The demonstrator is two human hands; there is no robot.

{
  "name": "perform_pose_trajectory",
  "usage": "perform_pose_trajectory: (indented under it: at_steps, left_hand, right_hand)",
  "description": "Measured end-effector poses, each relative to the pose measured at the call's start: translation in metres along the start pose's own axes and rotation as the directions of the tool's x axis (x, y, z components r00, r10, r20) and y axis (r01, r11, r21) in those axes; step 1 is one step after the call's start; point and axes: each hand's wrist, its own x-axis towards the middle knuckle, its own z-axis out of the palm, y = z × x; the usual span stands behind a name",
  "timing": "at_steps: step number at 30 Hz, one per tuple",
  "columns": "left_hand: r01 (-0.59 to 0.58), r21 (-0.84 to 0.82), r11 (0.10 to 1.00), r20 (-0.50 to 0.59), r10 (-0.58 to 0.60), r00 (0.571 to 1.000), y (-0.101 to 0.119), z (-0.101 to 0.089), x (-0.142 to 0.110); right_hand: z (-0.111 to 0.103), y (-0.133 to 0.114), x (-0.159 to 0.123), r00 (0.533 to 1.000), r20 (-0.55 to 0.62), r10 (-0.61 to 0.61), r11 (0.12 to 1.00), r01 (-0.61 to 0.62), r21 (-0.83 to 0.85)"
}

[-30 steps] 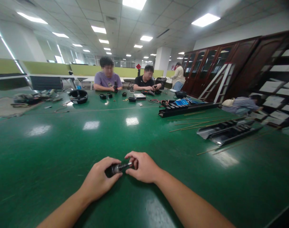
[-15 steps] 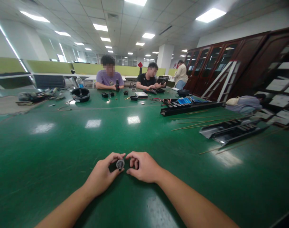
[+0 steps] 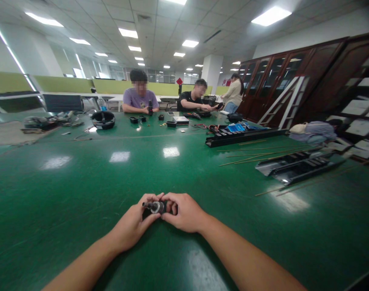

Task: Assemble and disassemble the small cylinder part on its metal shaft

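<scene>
Between my two hands is a small dark cylindrical metal part with a silver ring and a narrow stepped shaft pointing left. My left hand is curled around it, with the thumb below and the index finger above. My right hand has its thumb and index finger closed on the part's dark right end, and its other fingers are folded in. The part is held low over the green tabletop. Its exact kind is too small to make out, and my fingers cover some of it.
Black metal channels and thin brass-coloured rods lie at the right. Across the table are a black round headset-like item, small black trays and a white box. Two people sit at the far side; another stands behind.
The metal part has turned so its shaft points left instead of toward me. My right fingers have closed onto its right end. A co-worker in black has leaned to the right.
</scene>
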Motion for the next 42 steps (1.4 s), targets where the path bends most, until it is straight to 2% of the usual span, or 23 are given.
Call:
perform_pose_trajectory:
  at_steps: [6,12,20,26,36,42]
  left_hand:
    - [-0.009,-0.016,1.0,0.024,0.009,1.0,-0.0002,-0.0002,-0.0007]
    - [-0.027,-0.007,1.0,-0.019,0.026,0.999,-0.0056,0.0022,-0.0007]
    - [-0.047,0.046,0.998,-0.167,0.054,0.984,-0.0072,0.002,0.0009]
    - [-0.055,0.118,0.991,-0.136,0.071,0.988,-0.0087,0.0017,0.0011]
    - [-0.112,0.189,0.975,-0.157,0.143,0.977,-0.0013,-0.0005,-0.0011]
    - [-0.03,0.198,0.98,-0.222,0.074,0.972,-0.0062,0.0019,-0.001]
  right_hand:
    - [0.001,-0.001,0.0005,1.0,-0.013,-0.001,1.0,0.001,0.014]
    - [0.0004,-0.0005,0.0006,1.0,-0.024,0.011,0.999,-0.009,0.047]
    - [0.0009,0.0014,0.0003,0.999,-0.033,0.029,0.998,-0.028,0.05]
    - [0.0016,0.002,0.0003,0.999,-0.039,0.03,0.999,-0.029,0.035]
    - [-0.002,-0.0025,-0.0002,0.997,-0.068,0.028,0.999,-0.026,0.026]
    - [-0.0032,-0.0039,-0.0005,0.997,-0.078,0.026,0.999,-0.022,0.046]
